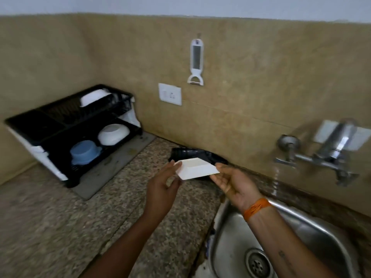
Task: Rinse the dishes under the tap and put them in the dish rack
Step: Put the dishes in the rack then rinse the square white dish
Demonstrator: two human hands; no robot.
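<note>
A small white square dish (195, 168) is held in the air above the granite counter, between my two hands. My left hand (163, 189) grips its left edge with thumb and fingers. My right hand (232, 182), with an orange band on the wrist, pinches the right edge. The black two-tier dish rack (50, 125) stands at the left against the wall. It holds a white dish (93, 97) on top, and a white bowl (113, 134) and a blue bowl (85, 152) below. Water runs from the steel tap (319, 155) at the right.
The steel sink (313, 227) with its drain (257, 262) lies at the lower right. A black object (192, 154) lies on the counter by the wall behind the dish. A grey mat (112, 167) sits under the rack. A peeler (196, 61) and a socket (170, 94) are on the wall.
</note>
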